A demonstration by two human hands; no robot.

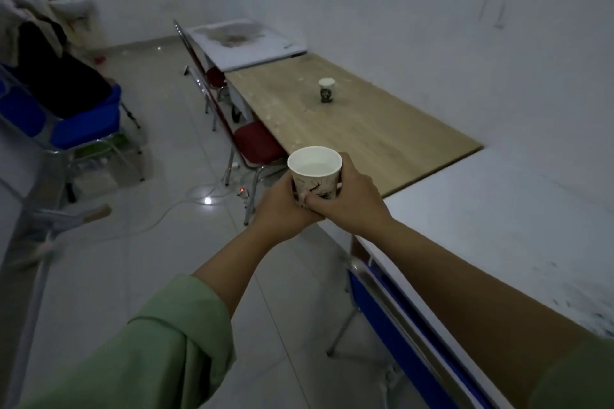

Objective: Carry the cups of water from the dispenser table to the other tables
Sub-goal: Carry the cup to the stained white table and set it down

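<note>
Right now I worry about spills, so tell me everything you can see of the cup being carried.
The paper cup is white inside with a dark printed pattern outside. It stands upright and open-topped, with clear water well below its rim. The left hand and right hand wrap its lower half. It is held in the air, over the floor beside the tables' edge.

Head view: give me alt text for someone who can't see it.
Both hands, left hand and right hand, hold an upright paper cup of water over the floor beside a row of tables. A second cup stands on the wooden table ahead.
</note>
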